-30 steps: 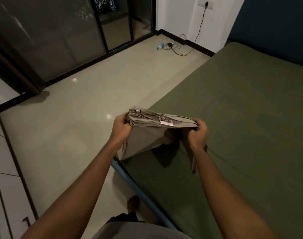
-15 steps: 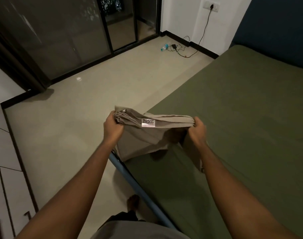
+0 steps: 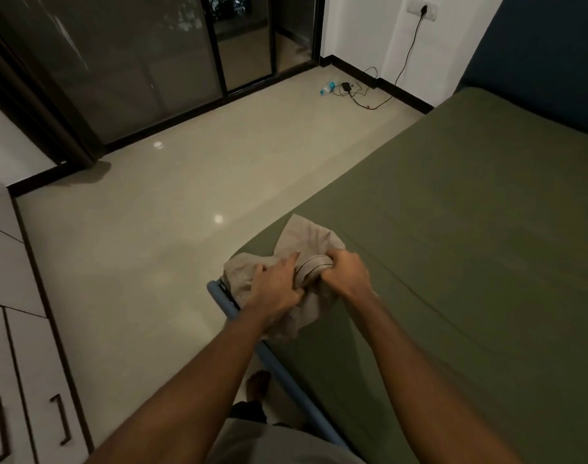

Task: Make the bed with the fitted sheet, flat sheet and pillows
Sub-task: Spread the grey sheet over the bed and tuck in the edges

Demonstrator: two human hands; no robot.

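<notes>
Crumpled beige fabric sheet (image 3: 307, 239) has dropped onto olive-green bed (image 3: 453, 246) under the grip; left hand (image 3: 276, 288) and right hand (image 3: 344, 271) pinch it, probably to unfold.

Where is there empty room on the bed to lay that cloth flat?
The green bed is bare from beside the right hand up to the blue wall. Only the near corner by the blue rail is crowded, where left hand and right hand grip the beige cloth.
</notes>
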